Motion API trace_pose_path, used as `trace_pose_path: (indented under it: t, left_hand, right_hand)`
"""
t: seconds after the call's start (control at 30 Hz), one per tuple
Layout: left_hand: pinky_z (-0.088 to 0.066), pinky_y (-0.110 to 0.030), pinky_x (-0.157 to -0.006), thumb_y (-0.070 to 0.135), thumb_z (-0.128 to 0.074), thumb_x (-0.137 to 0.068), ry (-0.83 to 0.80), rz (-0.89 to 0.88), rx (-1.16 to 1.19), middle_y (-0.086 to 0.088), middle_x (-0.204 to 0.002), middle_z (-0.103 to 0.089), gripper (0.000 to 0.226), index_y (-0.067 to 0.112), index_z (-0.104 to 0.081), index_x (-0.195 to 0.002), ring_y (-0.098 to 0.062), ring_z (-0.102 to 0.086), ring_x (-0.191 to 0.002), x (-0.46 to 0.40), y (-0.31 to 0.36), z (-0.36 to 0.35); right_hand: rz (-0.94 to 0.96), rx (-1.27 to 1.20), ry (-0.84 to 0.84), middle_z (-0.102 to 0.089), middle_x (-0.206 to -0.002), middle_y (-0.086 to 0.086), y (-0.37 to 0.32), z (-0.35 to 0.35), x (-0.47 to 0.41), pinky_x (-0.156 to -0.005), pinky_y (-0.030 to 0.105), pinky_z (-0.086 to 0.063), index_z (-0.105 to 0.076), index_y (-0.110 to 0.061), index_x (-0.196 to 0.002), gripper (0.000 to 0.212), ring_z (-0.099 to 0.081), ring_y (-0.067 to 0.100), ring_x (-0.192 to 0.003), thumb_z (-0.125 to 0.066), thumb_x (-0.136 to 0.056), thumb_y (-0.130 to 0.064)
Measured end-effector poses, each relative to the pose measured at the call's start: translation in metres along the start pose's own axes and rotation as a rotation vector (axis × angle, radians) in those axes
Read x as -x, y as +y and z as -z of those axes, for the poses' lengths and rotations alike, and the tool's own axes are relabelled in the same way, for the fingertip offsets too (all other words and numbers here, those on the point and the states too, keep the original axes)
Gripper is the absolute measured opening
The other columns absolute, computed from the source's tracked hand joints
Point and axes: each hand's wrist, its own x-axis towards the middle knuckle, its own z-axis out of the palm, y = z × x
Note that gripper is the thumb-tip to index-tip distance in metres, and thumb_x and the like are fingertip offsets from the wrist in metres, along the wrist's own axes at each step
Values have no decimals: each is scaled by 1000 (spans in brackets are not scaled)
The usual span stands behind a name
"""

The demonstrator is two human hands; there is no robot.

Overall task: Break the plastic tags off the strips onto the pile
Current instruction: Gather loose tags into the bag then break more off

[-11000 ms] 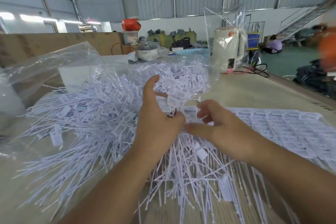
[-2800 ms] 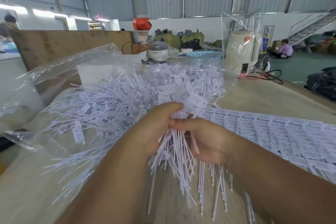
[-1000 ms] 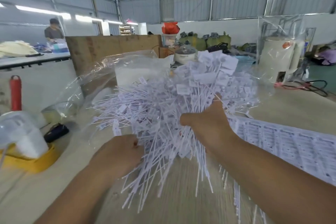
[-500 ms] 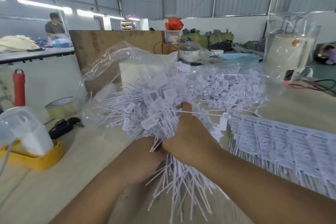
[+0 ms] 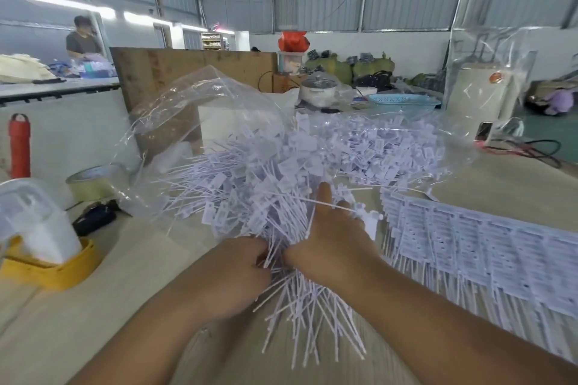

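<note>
Left hand [image 5: 233, 272]: one; at 7 o'clock, fingers curled round the stems of the bunch.
Right hand [image 5: 336, 247]: one; at 5 o'clock, just beside the left, thumb side against the same stems; fingers reach forward into the tag heads, and how tightly they close I cannot tell.
Bunch [image 5: 281, 219]: one handful of loose white tags, too many to count; stems fan toward 6 o'clock, heads toward 12, merging with the pile.
Change: a second ago the right hand held the bunch high while the left lay low and apart; now both hands meet at the stems and the bunch is down by the pile. Judged: loose tags are being gathered and added, no strip is being snapped at this moment.
Strips [image 5: 488, 247]: a flat overlapping layer at 3 o'clock, tags unbroken; number unclear.
Pile [image 5: 359, 150]: one, at 12 o'clock, lying on a clear bag [image 5: 200, 103].
Tape roll [image 5: 93, 181]: one, at 10 o'clock.
Red bottle [image 5: 19, 144]: one, far 9 o'clock.
Person [image 5: 82, 39]: one, far 10 o'clock.
</note>
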Motion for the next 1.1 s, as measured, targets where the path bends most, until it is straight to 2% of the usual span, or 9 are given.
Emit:
trace_pose_path:
  t: [0.23,0.37,0.47,0.57,0.67,0.77,0.9,1.03,1.1]
  left_hand:
    - [-44,-6,-70,30,-56,-90,50,-18,33,27,-90,-61,22,39,-68,-105,12,-60,-80,12,1,12]
    - [-45,-23,-59,21,-62,-81,583,8,114,22,-72,-68,20,39,-67,-77,1,-62,-64,14,-8,38]
    - [-43,-31,-70,21,-76,-73,996,45,-191,3,-87,-66,23,25,-67,-94,-19,-59,-79,9,-30,60]
    - [-34,-45,-98,38,-77,-70,722,260,-546,-10,-123,-57,53,24,-62,-119,-37,-46,-117,3,-49,64]
    - [-42,-35,-95,41,-59,-82,381,370,-552,5,-122,-61,23,37,-61,-105,-23,-54,-114,2,-48,48]
    - [-53,-31,-78,26,-47,-90,349,264,-511,2,-93,-66,15,28,-51,-76,-20,-62,-86,6,-44,34]
    - [-49,-29,-67,20,-43,-94,419,-45,-616,2,-79,-57,22,25,-55,-76,-21,-59,-75,20,-30,26]
    - [-47,-16,-74,47,-57,-87,203,89,-267,24,-98,-58,2,46,-58,-90,4,-58,-86,47,-34,43]
    - [-41,-11,-64,35,-63,-79,386,25,-196,29,-81,-63,14,47,-62,-72,12,-58,-80,48,-40,51]
  right_hand:
    - [100,107,105,-60,-102,3,15,4,1,-53,29,-46,-12,-27,-142,82,-63,25,-79,-60,-78,-7]
    - [143,152,153,-55,-77,-3,19,18,2,-44,25,-44,-21,-27,-134,70,-58,19,-63,-57,-79,-4]
    - [192,206,190,-52,-72,-3,17,31,3,-42,26,-42,-25,-27,-127,63,-54,17,-57,-54,-77,-1]
    - [259,269,254,-49,-80,-3,9,43,3,-48,28,-40,-21,-28,-131,65,-49,22,-63,-55,-80,-4]
    - [349,331,339,-51,-90,3,-6,52,7,-44,25,-28,-20,-25,-132,67,-43,24,-64,-58,-80,-7]
    - [466,413,392,-48,-89,2,-26,48,12,-43,24,-18,-24,-21,-131,68,-38,22,-64,-60,-76,-5]
    - [555,508,318,-51,-95,6,-42,29,11,-44,26,-14,-29,-18,-133,67,-37,24,-72,-63,-76,-5]
    - [492,521,238,-54,-109,7,-27,18,4,-48,30,-22,-25,-19,-136,69,-50,25,-83,-63,-80,-6]
    - [460,554,247,-53,-113,7,-16,18,-2,-49,30,-23,-19,-19,-138,75,-56,27,-94,-63,-79,-4]
